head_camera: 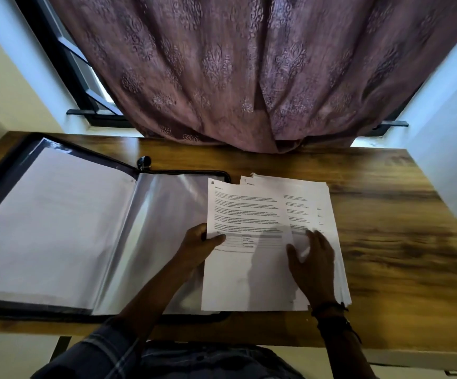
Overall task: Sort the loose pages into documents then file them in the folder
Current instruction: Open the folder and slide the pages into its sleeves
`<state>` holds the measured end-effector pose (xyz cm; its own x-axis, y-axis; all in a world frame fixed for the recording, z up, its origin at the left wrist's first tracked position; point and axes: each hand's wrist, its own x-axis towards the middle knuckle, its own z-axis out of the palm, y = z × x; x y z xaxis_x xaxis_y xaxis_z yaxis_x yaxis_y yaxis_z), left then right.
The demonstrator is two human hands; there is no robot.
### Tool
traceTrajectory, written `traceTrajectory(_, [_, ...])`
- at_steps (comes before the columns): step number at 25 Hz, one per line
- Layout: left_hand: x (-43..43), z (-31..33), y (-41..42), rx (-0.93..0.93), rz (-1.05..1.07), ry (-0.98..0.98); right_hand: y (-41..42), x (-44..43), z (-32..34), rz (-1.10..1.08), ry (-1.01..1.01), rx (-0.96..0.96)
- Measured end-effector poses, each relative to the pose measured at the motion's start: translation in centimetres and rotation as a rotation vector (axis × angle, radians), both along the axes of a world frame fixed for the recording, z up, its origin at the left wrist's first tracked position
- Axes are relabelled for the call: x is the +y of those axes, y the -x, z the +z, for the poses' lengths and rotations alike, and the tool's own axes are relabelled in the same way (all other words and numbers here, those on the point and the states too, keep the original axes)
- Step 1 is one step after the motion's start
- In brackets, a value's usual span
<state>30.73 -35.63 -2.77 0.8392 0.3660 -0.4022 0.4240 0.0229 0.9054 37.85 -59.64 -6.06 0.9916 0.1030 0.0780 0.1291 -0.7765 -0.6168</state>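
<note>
An open black zip folder [8, 170] with clear plastic sleeves [153, 228] lies on the left half of the wooden desk. A stack of loose printed pages [328, 220] sits to its right. A top printed page [246, 214] overlaps the folder's right edge. My left hand [200, 243] pinches that page at its left edge, thumb on top. My right hand [310, 263] rests with spread fingers on the stack, at the top page's right edge.
The wooden desk [385, 242] stretches out to the right of the pages. A mauve patterned curtain [235, 69] hangs over the desk's far edge in front of a window. A small black zip pull [144, 161] lies by the folder's spine.
</note>
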Motion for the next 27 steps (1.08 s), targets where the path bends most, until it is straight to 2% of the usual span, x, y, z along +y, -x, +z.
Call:
traceTrajectory(3, [-1.4,-0.4,-1.1,0.003,-0.055,-0.151,-1.2,-2.0,-0.7,-0.038,0.092,0.031])
traceTrajectory(7, [-3.4,-1.1,-2.7,0.032,-0.193,-0.477,-1.8,-2.8,-1.2,-0.052,0.118,0.074])
traceTrajectory(12, [-6.0,-1.0,-4.4,0.183,-0.240,-0.840,-1.8,-3.5,-1.4,-0.035,0.102,0.088])
traceTrajectory(17, [-6.9,-0.9,-5.9,0.165,-0.123,-0.777,-2.7,-4.8,-2.3,-0.045,0.042,0.004])
traceTrajectory(20, [-7.8,-0.2,-5.8,-0.017,-0.099,-0.686,-3.1,-5.2,-2.5,-0.038,0.056,-0.022])
traceTrajectory(23, [-10.0,1.2,-5.3,-0.270,-0.227,-0.494,-3.2,-5.1,-2.2,-0.027,0.076,-0.051])
traceTrajectory(25, [-11.5,1.4,-5.2,-0.357,-0.326,-0.528,-3.5,-5.1,-2.1,-0.032,0.070,-0.024])
traceTrajectory(27, [-12.3,1.1,-5.5,-0.368,-0.399,-0.543,-4.2,-5.2,-2.1,-0.056,0.040,0.007])
